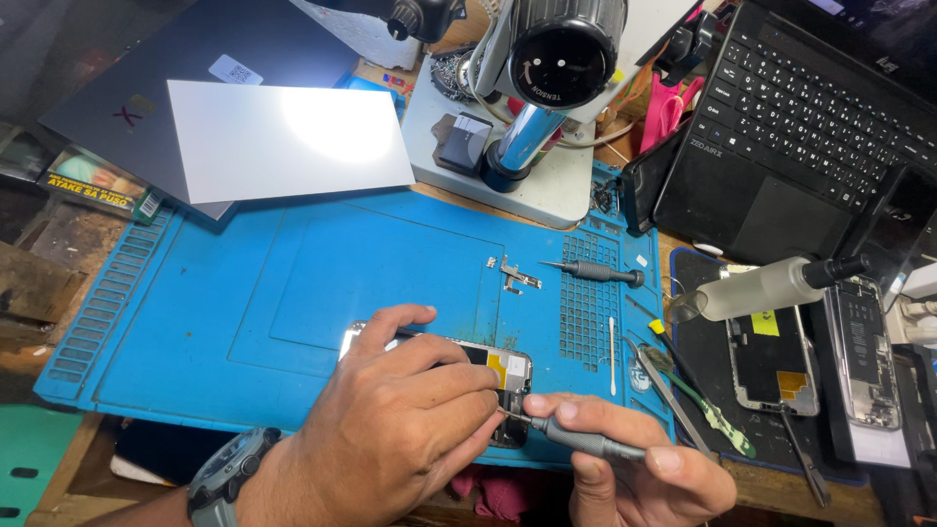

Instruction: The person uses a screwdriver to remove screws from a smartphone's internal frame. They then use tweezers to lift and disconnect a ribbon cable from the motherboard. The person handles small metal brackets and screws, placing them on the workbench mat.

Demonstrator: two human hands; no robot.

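Around: spare screwdriver (595, 271), metal bracket (517, 279), microscope base (527, 176), laptop (800, 127) | opened phone (503, 376) on blue mat (293, 293), under left hand (390, 429) pressing it | right hand (634, 468) pinching grey screwdriver (576, 439), tip on phone.

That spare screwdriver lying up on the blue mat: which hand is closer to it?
Right. The right hand lies below the spare screwdriver, nearly under it; the left hand rests on the opened phone, farther left.

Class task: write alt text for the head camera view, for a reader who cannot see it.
A person's left hand steadies an opened phone on a blue work mat while the right hand works a small grey screwdriver into it. A second screwdriver, a microscope base and a black laptop lie beyond.
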